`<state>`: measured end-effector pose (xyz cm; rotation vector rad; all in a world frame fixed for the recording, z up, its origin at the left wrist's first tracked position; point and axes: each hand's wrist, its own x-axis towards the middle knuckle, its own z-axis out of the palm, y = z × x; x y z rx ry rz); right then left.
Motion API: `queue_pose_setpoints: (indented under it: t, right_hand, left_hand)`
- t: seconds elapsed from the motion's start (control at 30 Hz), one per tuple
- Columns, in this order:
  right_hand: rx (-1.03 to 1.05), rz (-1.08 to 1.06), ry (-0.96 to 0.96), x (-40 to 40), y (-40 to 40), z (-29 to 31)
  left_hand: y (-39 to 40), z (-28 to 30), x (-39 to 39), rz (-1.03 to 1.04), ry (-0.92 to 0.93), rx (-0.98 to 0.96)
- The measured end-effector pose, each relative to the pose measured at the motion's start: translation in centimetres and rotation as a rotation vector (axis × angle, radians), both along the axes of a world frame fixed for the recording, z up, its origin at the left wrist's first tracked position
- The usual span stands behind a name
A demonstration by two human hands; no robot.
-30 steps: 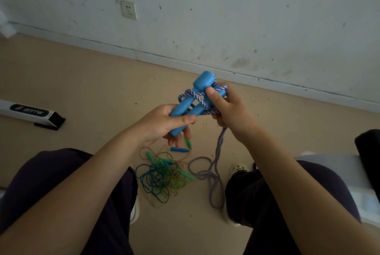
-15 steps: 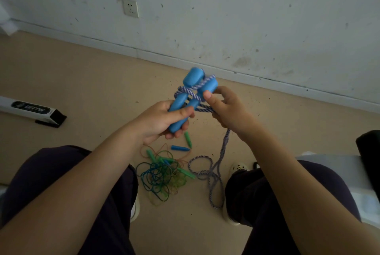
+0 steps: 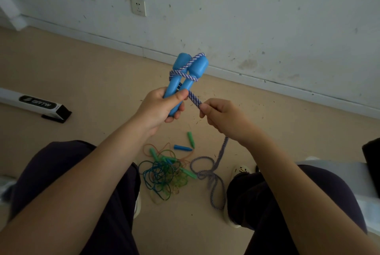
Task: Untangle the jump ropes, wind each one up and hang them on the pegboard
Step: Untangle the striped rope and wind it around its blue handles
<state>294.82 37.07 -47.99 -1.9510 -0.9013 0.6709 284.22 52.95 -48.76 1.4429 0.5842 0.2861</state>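
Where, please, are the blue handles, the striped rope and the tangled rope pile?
blue handles (image 3: 197, 69), head view, right handle's thick end.
striped rope (image 3: 194, 98), head view, taut stretch.
tangled rope pile (image 3: 162, 174), head view, middle.

I read one marking only: a pale logo on the black label (image 3: 35, 101) of the white bar (image 3: 12, 96) lying on the floor (image 3: 82, 73) at left. It looks like "GRTW", but the letters are blurred and I cannot confirm them.

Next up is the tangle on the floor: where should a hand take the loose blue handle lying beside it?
Pinch the blue handle across its thick left end, coming from above: it lies flat on the floor, apart from the tangle, tapering rightward.
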Motion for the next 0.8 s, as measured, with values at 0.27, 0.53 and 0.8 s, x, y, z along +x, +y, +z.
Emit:
queue_pose_setpoints:
  t: [0.27, 0.53, 0.8]
  right_hand:
    - [0.08, 0.058, 0.067, -0.5, 0.0, -0.1]
    - [0.276, -0.146, -0.044, 2.6, -2.6, 1.1]
    - [0.153, 0.061, -0.328, 1.1, -1.4, 0.0]
  left_hand:
    - [0.7, -0.1, 0.1, 0.159, 0.081, 0.119]
    - [-0.1, -0.3, -0.4, -0.159, 0.223, 0.214]
    - [-1.4, 0.0, -0.3, -0.518, 0.413, 0.348]
